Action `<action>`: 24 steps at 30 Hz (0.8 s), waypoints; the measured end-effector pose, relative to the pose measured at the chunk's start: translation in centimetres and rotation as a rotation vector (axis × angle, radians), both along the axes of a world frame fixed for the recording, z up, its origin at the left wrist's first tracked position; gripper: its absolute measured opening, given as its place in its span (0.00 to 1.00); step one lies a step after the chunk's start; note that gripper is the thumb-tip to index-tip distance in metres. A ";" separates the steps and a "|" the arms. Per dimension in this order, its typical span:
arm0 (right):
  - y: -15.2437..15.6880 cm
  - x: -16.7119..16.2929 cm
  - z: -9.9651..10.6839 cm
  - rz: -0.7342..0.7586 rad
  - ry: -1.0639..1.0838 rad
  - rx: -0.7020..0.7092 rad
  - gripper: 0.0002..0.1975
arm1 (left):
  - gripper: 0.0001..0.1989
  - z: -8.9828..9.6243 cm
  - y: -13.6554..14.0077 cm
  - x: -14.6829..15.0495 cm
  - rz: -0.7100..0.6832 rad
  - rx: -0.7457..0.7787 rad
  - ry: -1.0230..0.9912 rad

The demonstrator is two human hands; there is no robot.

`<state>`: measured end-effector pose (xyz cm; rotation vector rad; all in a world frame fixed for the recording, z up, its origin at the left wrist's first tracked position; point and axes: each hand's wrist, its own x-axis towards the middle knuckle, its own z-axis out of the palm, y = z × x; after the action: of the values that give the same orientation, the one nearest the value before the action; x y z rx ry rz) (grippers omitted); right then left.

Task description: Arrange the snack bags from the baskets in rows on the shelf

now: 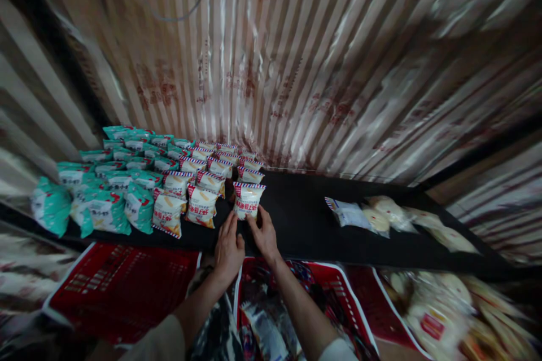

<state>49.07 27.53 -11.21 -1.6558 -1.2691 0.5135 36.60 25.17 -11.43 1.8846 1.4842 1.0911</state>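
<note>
A white and red snack bag (248, 201) stands upright on the black shelf (292, 220), at the front of the rightmost row. My right hand (265, 235) has its fingers at the bag's lower right side, thumb against the front. Close to its lower left corner is my left hand (230, 245), fingers stretched forward and thumb apart. Whether the left fingertips touch the bag is hard to make out. Left of my hands, more white snack bags (201, 206) stand in rows. Beyond them are rows of teal snack bags (105, 211).
Flat clear packs (383, 214) lie at the shelf's right. Below are an empty-looking red basket (127, 287), a red basket with dark packages (342, 287), and a basket of pale packs (440, 304). Striped sheeting (271, 67) hangs behind; a cable (171, 18) loops above.
</note>
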 end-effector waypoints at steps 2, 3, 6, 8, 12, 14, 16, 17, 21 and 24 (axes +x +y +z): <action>-0.3 0.1 0.2 -0.011 0.055 0.029 0.30 | 0.28 0.4 -0.4 -0.1 0.006 0.015 0.005; -0.7 0.1 0.4 -0.017 0.084 0.043 0.30 | 0.27 0.7 -0.8 -0.2 0.010 0.022 0.005; -2.8 0.4 0.6 -0.031 0.144 0.078 0.29 | 0.23 1.7 -2.5 -0.3 -0.005 0.035 0.008; -5.2 0.7 0.6 -0.035 0.175 0.089 0.26 | 0.21 2.2 -4.0 -0.2 -0.067 0.019 0.021; -11.3 1.8 0.1 -0.017 0.185 0.012 0.19 | 0.20 2.2 -7.2 0.6 -0.288 -0.085 0.074; -14.6 2.8 -0.1 0.082 0.106 -0.057 0.16 | 0.18 1.6 -8.7 1.1 -0.402 -0.177 0.144; -17.7 4.0 -0.3 0.242 -0.051 -0.113 0.14 | 0.17 0.7 -10.0 1.4 -0.504 -0.274 0.223; -19.1 4.5 -0.5 0.320 -0.142 -0.139 0.14 | 0.16 0.2 -10.6 1.5 -0.551 -0.313 0.256; -23.3 6.1 -1.6 0.464 -0.497 -0.260 0.25 | 0.17 -1.7 -12.4 1.5 -0.649 -0.412 0.333; -24.3 6.3 -2.9 0.410 -0.664 -0.294 0.29 | 0.16 -2.2 -13.0 1.4 -0.650 -0.447 0.357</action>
<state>55.37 3.25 -14.13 -1.8947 -2.1321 0.4145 37.97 12.13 -13.63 2.0534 1.0248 0.1183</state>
